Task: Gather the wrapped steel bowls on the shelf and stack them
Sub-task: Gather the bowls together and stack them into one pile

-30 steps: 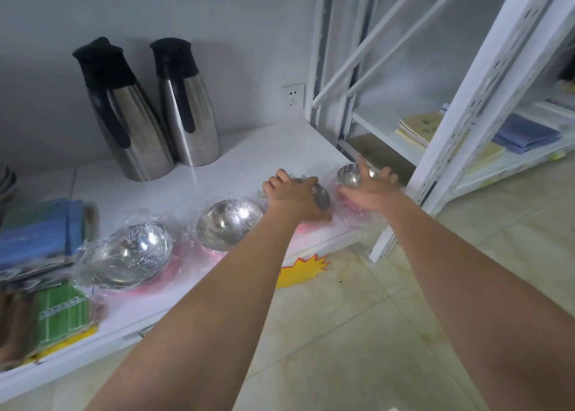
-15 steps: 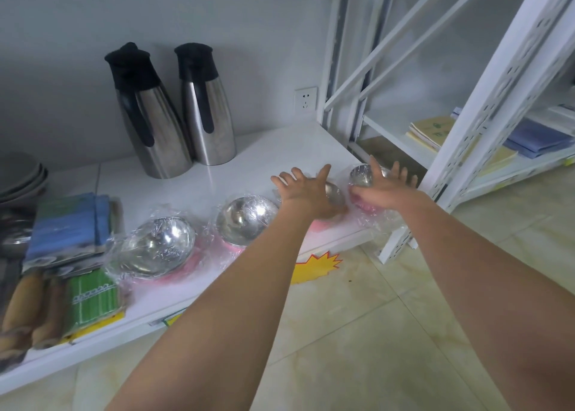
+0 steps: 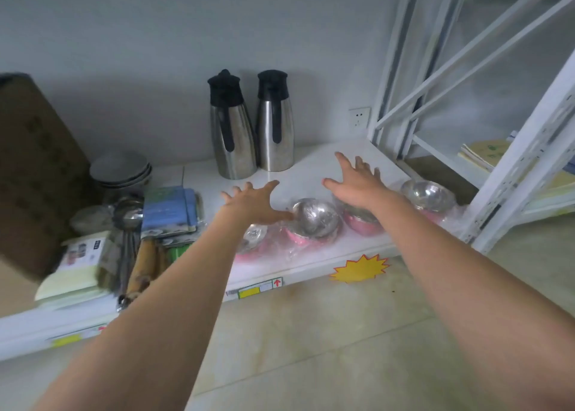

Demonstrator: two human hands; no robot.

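- Both hands open, fingers spread, holding nothing: left hand [image 3: 252, 203], right hand [image 3: 357, 182], above the white shelf [image 3: 317, 164].
- Four wrapped steel bowls in a row along the shelf front; rightmost bowl [image 3: 427, 194], middle bowl [image 3: 314, 219] just beside left hand.
- Two steel jugs [image 3: 252, 130] upright near the wall.
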